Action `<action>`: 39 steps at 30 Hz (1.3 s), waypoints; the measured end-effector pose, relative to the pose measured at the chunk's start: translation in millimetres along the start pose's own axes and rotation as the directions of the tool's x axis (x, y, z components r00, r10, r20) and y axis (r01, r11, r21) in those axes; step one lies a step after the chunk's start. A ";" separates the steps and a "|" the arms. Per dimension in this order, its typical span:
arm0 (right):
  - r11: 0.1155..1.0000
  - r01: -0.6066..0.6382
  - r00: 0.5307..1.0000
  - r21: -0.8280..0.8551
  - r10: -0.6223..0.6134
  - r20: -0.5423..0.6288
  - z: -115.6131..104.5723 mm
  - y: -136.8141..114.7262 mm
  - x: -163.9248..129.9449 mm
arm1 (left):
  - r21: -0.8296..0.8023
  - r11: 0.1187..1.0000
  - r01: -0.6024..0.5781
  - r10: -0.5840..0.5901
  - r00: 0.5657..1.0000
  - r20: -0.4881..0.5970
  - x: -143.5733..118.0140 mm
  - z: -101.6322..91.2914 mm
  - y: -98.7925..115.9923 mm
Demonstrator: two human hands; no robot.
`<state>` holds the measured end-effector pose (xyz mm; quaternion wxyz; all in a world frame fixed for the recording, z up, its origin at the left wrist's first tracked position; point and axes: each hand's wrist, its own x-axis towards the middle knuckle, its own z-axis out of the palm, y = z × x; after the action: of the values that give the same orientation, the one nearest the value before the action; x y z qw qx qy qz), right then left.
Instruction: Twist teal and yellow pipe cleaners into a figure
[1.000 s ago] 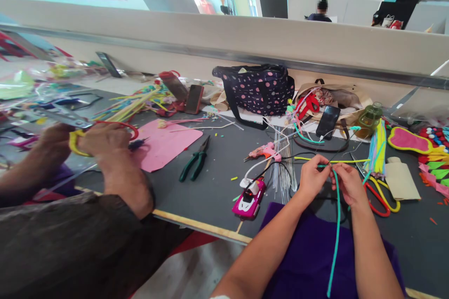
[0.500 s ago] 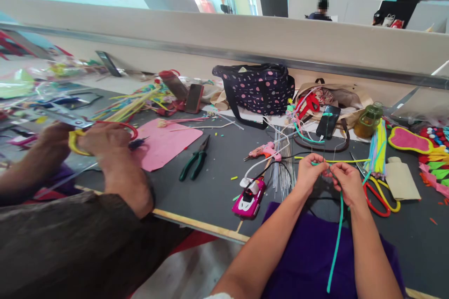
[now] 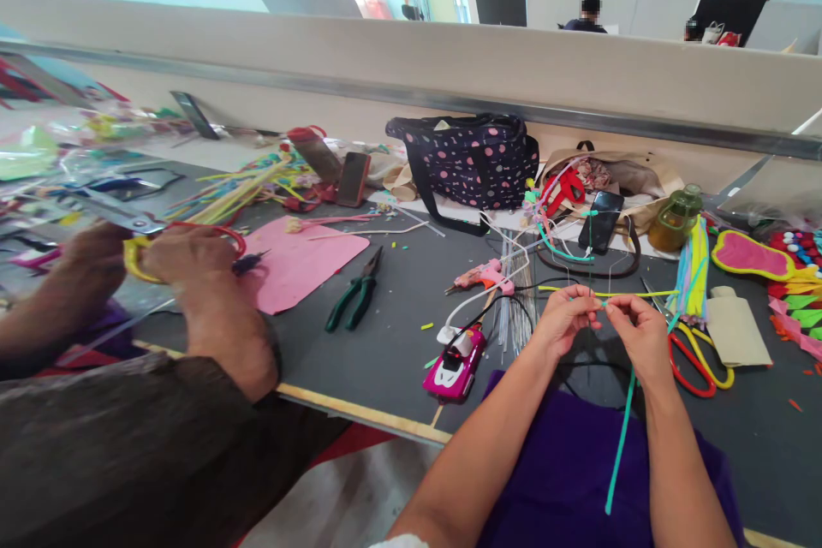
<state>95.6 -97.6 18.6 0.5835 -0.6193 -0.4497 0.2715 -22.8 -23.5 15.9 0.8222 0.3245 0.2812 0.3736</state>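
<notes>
One co-worker's hand (image 3: 189, 255) grips scissors (image 3: 146, 224), far left. Green-handled pliers (image 3: 368, 276) lie on the bench (image 3: 391, 342). Our left hand (image 3: 573, 314) and right hand (image 3: 639, 325) pinch a teal pipe cleaner (image 3: 620, 445) between them; its tail hangs beside our right wrist. Noted: within a second, that tail shifted rightward and shortened, suggesting we took some up.

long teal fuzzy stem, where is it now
Right of centre in the head view, the long teal fuzzy stem hangs below the right hand, in front of the dark purple fabric.
</notes>
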 end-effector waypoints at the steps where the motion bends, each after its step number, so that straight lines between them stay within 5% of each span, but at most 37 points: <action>1: 1.000 0.004 1.000 -0.009 -0.004 0.002 -0.3 -2.3 -0.7 | -0.008 1.000 0.019 -0.019 1.000 0.019 0.1 -0.6 0.1; 11: 0.998 0.023 0.998 0.061 -0.020 -0.051 -2.7 2.6 1.0 | -0.017 0.995 0.103 -0.099 0.985 0.140 -4.1 0.6 7.4; 32: 0.990 0.005 0.999 0.142 0.000 -0.037 0.9 -1.7 -2.6 | 0.017 0.994 0.108 -0.109 0.982 0.156 -6.1 3.6 5.6; 39: 0.975 -0.013 0.991 0.220 0.042 -0.128 -2.1 -2.5 -3.2 | 0.097 0.992 -0.080 0.077 0.997 0.032 -7.8 7.8 6.0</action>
<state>95.5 -101.6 20.8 0.6727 -0.5741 -0.3688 0.2861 -24.3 -29.2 26.9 0.7937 0.3808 0.2747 0.3867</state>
